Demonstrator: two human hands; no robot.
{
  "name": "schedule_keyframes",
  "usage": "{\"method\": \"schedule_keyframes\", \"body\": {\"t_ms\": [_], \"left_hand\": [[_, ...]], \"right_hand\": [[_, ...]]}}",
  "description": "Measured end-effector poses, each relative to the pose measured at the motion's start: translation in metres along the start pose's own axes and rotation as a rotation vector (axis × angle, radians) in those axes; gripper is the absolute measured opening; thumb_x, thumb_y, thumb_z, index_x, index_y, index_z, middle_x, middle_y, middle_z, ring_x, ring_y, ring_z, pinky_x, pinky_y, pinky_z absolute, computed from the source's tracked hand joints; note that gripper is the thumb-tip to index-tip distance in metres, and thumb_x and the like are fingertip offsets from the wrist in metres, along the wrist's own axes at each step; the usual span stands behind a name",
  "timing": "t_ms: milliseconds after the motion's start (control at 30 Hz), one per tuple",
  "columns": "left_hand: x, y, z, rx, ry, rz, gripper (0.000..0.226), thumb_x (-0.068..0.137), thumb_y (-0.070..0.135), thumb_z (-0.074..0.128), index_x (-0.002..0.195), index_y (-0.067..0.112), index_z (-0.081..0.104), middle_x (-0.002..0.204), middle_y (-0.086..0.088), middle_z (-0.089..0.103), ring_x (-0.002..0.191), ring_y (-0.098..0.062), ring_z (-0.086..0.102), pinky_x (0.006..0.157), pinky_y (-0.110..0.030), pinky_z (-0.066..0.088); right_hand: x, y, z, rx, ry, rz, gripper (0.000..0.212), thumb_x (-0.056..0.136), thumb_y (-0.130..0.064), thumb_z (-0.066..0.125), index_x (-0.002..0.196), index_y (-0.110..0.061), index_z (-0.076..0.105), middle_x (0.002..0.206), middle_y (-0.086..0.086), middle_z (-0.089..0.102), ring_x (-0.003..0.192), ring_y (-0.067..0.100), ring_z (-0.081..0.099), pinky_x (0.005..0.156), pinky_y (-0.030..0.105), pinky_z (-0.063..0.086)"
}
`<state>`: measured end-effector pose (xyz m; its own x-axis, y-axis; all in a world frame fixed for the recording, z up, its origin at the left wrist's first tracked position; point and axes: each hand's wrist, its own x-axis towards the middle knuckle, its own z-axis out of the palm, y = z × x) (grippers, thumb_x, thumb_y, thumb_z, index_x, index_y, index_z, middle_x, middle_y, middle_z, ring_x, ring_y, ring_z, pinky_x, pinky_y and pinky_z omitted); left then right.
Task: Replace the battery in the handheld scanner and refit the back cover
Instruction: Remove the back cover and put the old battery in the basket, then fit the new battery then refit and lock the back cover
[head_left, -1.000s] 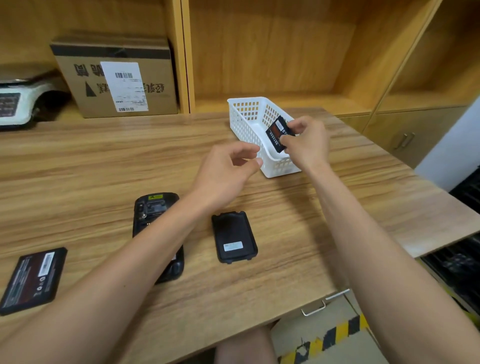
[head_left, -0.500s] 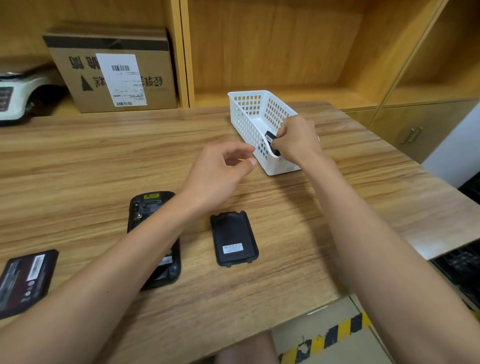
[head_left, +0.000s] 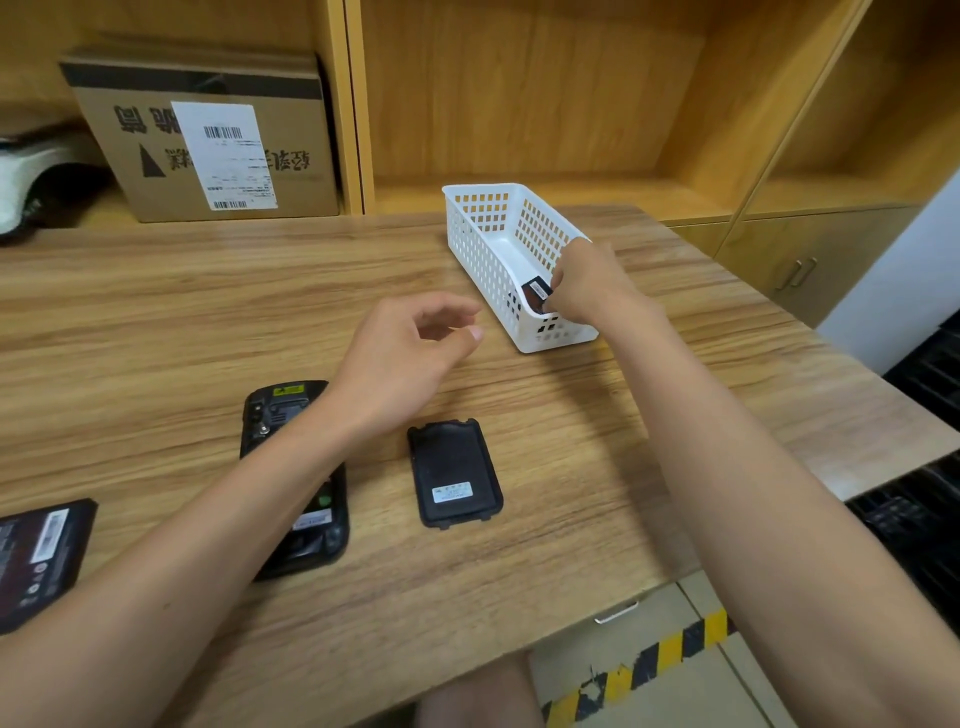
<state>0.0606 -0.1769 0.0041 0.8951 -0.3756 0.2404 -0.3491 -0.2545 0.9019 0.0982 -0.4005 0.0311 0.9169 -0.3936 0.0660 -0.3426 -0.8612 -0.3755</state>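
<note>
Battery (head_left: 537, 292) pinched by right hand (head_left: 584, 286) inside white basket (head_left: 480, 244): set it flat, then release; left hand (head_left: 400, 358) hovers loosely curled, empty

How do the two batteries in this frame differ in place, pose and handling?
The battery in the basket sits inside the white basket, tilted, pinched by the right hand; the battery on the table lies flat at the left edge, untouched and partly cut off. Both are dark with labels.
</note>
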Motion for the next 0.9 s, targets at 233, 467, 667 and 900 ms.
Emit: {"method": "schedule_keyframes", "body": {"t_ms": [233,467,667,900], "left_hand": [[-0.008,0.002,-0.010,0.021,0.007,0.003,0.025,0.089,0.030,0.071,0.114,0.026,0.073,0.106,0.015,0.075,0.099,0.004,0.066,0.091,-0.033,0.055],[-0.028,0.007,-0.032,0.080,0.033,0.027,0.028,0.089,0.032,0.070,0.117,0.027,0.071,0.106,0.018,0.073,0.101,0.009,0.064,0.096,-0.020,0.046],[-0.058,0.005,-0.059,0.172,0.089,0.051,0.029,0.091,0.031,0.068,0.119,0.026,0.070,0.110,0.020,0.071,0.104,0.008,0.063,0.083,-0.018,0.044],[-0.105,-0.009,-0.110,0.294,0.138,0.025,0.032,0.091,0.033,0.067,0.123,0.032,0.068,0.115,0.023,0.069,0.082,0.014,0.058,0.085,-0.026,0.050]], "right_hand": [[-0.009,-0.001,0.000,-0.001,0.141,-0.065,0.032,0.082,0.010,0.062,0.113,0.006,0.067,0.121,0.021,0.063,0.111,0.035,0.060,0.076,0.042,0.057],[-0.046,-0.013,-0.009,0.161,0.271,-0.188,0.034,0.084,-0.005,0.063,0.116,-0.014,0.070,0.121,0.005,0.070,0.110,0.022,0.064,0.081,0.030,0.050],[-0.113,-0.046,0.000,0.288,0.274,-0.330,0.037,0.086,-0.019,0.068,0.122,-0.021,0.066,0.114,-0.006,0.072,0.101,0.011,0.066,0.092,0.034,0.052],[-0.179,-0.091,0.027,0.289,0.147,-0.472,0.040,0.086,-0.025,0.071,0.126,-0.023,0.065,0.121,-0.006,0.071,0.111,0.011,0.063,0.097,0.032,0.048]]}}
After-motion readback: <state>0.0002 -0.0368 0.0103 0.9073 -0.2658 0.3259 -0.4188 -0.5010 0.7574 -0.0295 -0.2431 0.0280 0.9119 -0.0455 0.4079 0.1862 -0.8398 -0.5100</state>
